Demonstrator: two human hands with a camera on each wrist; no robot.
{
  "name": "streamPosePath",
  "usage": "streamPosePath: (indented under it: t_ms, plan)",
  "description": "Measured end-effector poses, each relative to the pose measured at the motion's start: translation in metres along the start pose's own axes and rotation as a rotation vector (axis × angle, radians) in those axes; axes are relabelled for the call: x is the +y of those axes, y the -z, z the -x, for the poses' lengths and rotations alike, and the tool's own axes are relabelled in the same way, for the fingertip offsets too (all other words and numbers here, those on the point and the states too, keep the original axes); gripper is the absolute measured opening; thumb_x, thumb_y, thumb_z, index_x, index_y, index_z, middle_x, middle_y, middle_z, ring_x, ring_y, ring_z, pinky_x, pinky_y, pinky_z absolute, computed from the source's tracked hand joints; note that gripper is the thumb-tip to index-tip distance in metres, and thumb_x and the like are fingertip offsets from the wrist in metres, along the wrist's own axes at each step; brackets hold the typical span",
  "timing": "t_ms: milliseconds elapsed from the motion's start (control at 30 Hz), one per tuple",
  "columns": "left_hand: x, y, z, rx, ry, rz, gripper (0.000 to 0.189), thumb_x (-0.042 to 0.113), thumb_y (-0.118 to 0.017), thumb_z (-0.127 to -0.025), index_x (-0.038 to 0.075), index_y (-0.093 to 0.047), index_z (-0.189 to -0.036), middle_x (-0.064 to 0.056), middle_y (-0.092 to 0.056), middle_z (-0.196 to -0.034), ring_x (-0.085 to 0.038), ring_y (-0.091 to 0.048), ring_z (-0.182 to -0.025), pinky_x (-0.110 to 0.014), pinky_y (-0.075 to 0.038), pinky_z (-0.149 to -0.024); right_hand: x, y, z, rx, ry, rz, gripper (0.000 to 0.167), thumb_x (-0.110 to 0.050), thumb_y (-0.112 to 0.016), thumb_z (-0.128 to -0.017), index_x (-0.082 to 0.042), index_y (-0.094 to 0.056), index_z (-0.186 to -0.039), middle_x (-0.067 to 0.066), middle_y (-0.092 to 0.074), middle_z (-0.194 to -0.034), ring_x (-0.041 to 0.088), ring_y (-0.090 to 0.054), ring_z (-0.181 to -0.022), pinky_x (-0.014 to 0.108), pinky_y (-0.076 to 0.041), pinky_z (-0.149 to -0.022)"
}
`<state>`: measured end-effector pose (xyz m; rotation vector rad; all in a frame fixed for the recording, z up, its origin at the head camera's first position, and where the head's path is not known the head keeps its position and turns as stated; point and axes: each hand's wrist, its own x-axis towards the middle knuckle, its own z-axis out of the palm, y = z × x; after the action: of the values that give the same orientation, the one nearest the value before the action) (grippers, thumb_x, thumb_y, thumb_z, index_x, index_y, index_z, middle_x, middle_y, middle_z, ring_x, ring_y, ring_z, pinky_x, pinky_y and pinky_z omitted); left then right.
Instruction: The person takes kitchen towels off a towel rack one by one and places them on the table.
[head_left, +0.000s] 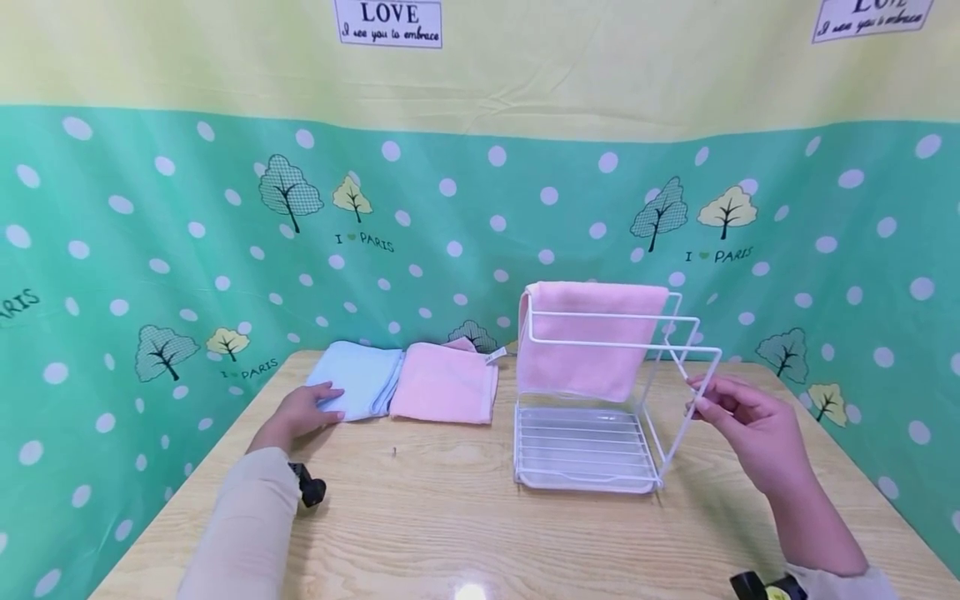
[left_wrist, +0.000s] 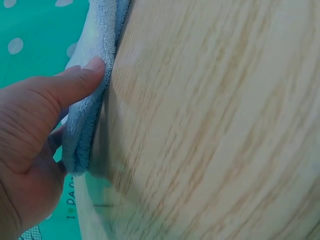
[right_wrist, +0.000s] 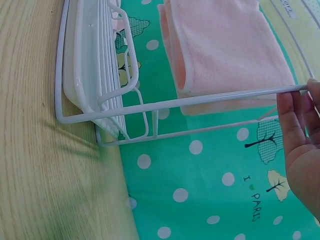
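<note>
My left hand (head_left: 303, 410) is at the front left corner of a folded light blue towel (head_left: 363, 375). In the left wrist view, the thumb (left_wrist: 82, 82) lies along one face of the blue towel (left_wrist: 100, 35) while the other fingers are partly hidden behind it, so the edge is pinched. On the right, my right hand (head_left: 757, 429) grips the slanted side wire of a white wire rack (head_left: 686, 421) between thumb and fingers. A pink towel (head_left: 592, 367) hangs folded over the rack's rear bar; the right wrist view shows this pink towel (right_wrist: 225, 45) and the rack's wire (right_wrist: 200, 101) close up.
A folded pink towel (head_left: 446, 387) with a white tag (head_left: 497, 355) lies right beside the blue one. The rack's base holds a white tray (head_left: 585, 479) under its wires. Behind the wooden table (head_left: 420, 517) hangs a green dotted curtain (head_left: 450, 208).
</note>
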<state>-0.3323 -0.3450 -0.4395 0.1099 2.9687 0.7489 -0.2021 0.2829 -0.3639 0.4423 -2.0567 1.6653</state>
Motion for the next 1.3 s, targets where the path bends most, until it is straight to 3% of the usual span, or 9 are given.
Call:
streamPosePath:
  t_ms: [200,433,600,1000,1300]
  plan:
    - [0.002,0.000,0.000,0.023,0.021,0.043,0.059,0.029,-0.073,-0.089,0.004,-0.053,-0.138,-0.027,-0.031,-0.151,-0.052,-0.021,-0.137,-0.063,-0.019,-0.110,0.002,0.001,0.001,-0.001,0.004,0.000,0.023,0.002,-0.064,-0.092,0.011,-0.064,-0.113,0.003,-0.067,-0.101,0.010,-0.067,-0.083,0.021,-0.055,-0.076]
    - [0.003,0.002,-0.001,0.100,0.017,0.157,0.056,0.027,-0.072,-0.089,0.006,-0.054,-0.138,-0.027,-0.038,-0.147,-0.050,-0.026,-0.137,-0.062,-0.021,-0.110,0.002,0.002,0.001,0.004,0.005,0.029,0.023,0.002,-0.063,-0.092,0.012,-0.064,-0.113,0.003,-0.067,-0.099,0.010,-0.067,-0.082,0.020,-0.055,-0.076]
    - [0.007,0.003,0.002,0.149,0.031,0.177,0.054,0.027,-0.072,-0.089,0.006,-0.056,-0.136,-0.029,-0.039,-0.145,-0.050,-0.028,-0.136,-0.060,-0.024,-0.110,0.002,0.002,0.001,0.001,0.012,0.017,0.022,0.002,-0.063,-0.092,0.011,-0.064,-0.113,0.004,-0.067,-0.099,0.011,-0.067,-0.082,0.021,-0.055,-0.076]
    - [0.026,0.007,0.007,0.201,-0.036,0.239,0.053,0.022,-0.073,-0.088,0.006,-0.057,-0.136,-0.025,-0.044,-0.144,-0.048,-0.030,-0.136,-0.061,-0.026,-0.109,0.005,0.002,-0.002,-0.025,0.054,0.004,0.020,0.006,-0.062,-0.092,0.014,-0.063,-0.110,0.004,-0.067,-0.107,0.011,-0.067,-0.082,0.022,-0.056,-0.075]
    - [0.043,0.007,0.011,0.217,-0.073,0.252,0.065,0.041,-0.074,-0.086,0.006,-0.055,-0.138,-0.023,-0.046,-0.144,-0.046,-0.033,-0.136,-0.060,-0.029,-0.108,0.004,0.002,-0.002,-0.023,0.049,0.002,0.018,0.006,-0.062,-0.092,0.011,-0.065,-0.109,0.005,-0.067,-0.105,0.012,-0.067,-0.083,0.022,-0.056,-0.076]
